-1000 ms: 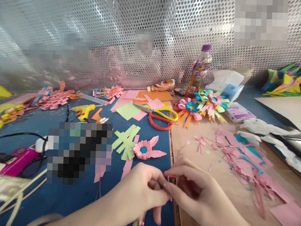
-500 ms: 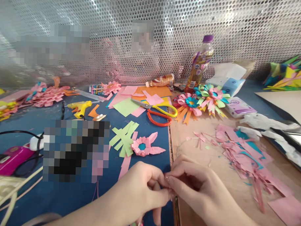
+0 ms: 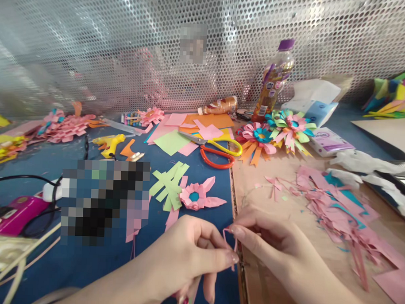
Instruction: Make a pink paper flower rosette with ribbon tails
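Between my two hands is a thin pink paper strip (image 3: pixel 235 244), bent at its top. My left hand (image 3: pixel 199 254) pinches its lower part between thumb and forefinger. The thumb and fingertips of my right hand (image 3: pixel 269 243) close on its upper end. A small shiny pink-red bead-like thing (image 3: pixel 184 302) and a bit of green show beneath my left palm, mostly hidden. Just beyond my hands lies a pink paper flower (image 3: pixel 194 196) with a blue centre and two pointed petals. Light green paper strips (image 3: pixel 168 186) lie crossed beside it.
Scissors (image 3: pixel 219 152) with red and yellow handles lie on coloured paper sheets (image 3: pixel 171 143). Pink scraps (image 3: pixel 333 210) spread at right. A drink bottle (image 3: pixel 274 83) stands by finished paper flowers (image 3: pixel 291 126). A yellow glue gun (image 3: pixel 110 144) and cables lie left. A perforated metal panel (image 3: pixel 126 56) closes the back.
My hands have drawn slightly apart, and the thin pink strip now shows between the fingertips. The view has shifted a little.
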`<state>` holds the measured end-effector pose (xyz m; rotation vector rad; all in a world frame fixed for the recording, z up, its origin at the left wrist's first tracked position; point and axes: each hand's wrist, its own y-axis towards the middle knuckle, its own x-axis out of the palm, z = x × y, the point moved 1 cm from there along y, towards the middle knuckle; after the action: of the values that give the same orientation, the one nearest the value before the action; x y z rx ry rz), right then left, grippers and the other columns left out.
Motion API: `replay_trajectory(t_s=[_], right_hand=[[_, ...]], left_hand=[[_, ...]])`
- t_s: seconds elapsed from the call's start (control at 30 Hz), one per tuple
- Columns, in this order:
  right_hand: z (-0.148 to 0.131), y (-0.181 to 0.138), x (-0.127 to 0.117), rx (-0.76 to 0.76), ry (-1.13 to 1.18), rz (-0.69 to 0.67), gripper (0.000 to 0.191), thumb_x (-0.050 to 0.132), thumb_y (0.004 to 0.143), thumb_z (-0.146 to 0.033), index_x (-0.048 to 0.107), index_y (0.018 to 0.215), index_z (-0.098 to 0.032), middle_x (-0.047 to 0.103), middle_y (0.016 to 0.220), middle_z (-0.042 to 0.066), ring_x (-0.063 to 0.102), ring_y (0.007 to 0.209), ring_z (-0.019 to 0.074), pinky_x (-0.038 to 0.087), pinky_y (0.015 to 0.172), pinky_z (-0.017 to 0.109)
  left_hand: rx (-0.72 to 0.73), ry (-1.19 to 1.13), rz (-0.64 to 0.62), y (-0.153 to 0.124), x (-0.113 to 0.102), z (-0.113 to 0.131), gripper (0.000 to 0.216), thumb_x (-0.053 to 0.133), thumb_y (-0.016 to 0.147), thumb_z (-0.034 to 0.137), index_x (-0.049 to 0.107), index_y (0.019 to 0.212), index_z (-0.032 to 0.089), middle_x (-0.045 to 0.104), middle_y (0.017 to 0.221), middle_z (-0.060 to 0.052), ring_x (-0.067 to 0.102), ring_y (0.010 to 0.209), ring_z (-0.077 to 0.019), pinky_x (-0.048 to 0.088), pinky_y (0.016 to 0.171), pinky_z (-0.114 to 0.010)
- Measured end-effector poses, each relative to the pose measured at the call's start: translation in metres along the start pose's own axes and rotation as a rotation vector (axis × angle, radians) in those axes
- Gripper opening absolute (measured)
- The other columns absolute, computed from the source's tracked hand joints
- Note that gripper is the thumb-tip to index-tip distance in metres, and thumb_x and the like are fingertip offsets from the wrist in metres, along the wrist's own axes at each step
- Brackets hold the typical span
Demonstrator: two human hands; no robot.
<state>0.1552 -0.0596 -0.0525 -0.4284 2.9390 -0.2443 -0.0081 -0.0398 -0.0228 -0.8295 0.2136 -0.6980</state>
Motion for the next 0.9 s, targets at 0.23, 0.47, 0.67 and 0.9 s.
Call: replay_trajectory(t_s=[0.23, 0.47, 0.67, 0.9], right_hand=[[0.0055, 0.0019, 0.0007, -0.005, -0.038, 0.011, 0.024, 0.051, 0.083, -0.042, 0.06, 0.074, -0.021, 0.055, 0.072, 0.0, 0.052, 0.067, 0.0116, 0.04, 0.059, 0.023], [0.0099, -0.0007, 0.0016, -0.002, -0.102, 0.002, 0.025, 0.047, 0.085, -0.043, 0.059, 0.075, -0.022, 0.054, 0.071, -0.001, 0.05, 0.065, 0.0112, 0.039, 0.057, 0.022], [0.0088, -0.0004, 0.0003, -0.02, -0.115, 0.008, 0.025, 0.048, 0.085, -0.041, 0.06, 0.075, -0.022, 0.055, 0.071, -0.001, 0.051, 0.065, 0.0098, 0.039, 0.058, 0.02], [0.0076, -0.001, 0.0018, 0.015, -0.062, -0.018, 0.028, 0.045, 0.086, -0.044, 0.059, 0.076, -0.022, 0.055, 0.073, -0.001, 0.051, 0.066, 0.01, 0.04, 0.057, 0.019]], left_hand=[[-0.028, -0.012, -0.012, -0.0021, -0.0002, 0.0012, 0.017, 0.054, 0.078, 0.032, 0.052, 0.076, 0.015, 0.053, 0.043, 0.006, 0.027, 0.024, -0.0018, 0.018, 0.028, -0.014], [-0.025, 0.008, -0.011, -0.0013, -0.0005, 0.0009, 0.018, 0.055, 0.078, 0.033, 0.051, 0.075, 0.016, 0.053, 0.042, 0.007, 0.028, 0.024, -0.0021, 0.02, 0.027, -0.014], [0.009, 0.009, -0.006, 0.0004, -0.0015, -0.0041, 0.019, 0.055, 0.078, 0.033, 0.051, 0.075, 0.015, 0.053, 0.042, 0.007, 0.029, 0.024, -0.0018, 0.02, 0.027, -0.013], [0.026, 0.014, 0.014, 0.0003, -0.0002, -0.0058, 0.02, 0.055, 0.078, 0.035, 0.051, 0.074, 0.016, 0.052, 0.042, 0.007, 0.029, 0.024, -0.0017, 0.02, 0.026, -0.012]])
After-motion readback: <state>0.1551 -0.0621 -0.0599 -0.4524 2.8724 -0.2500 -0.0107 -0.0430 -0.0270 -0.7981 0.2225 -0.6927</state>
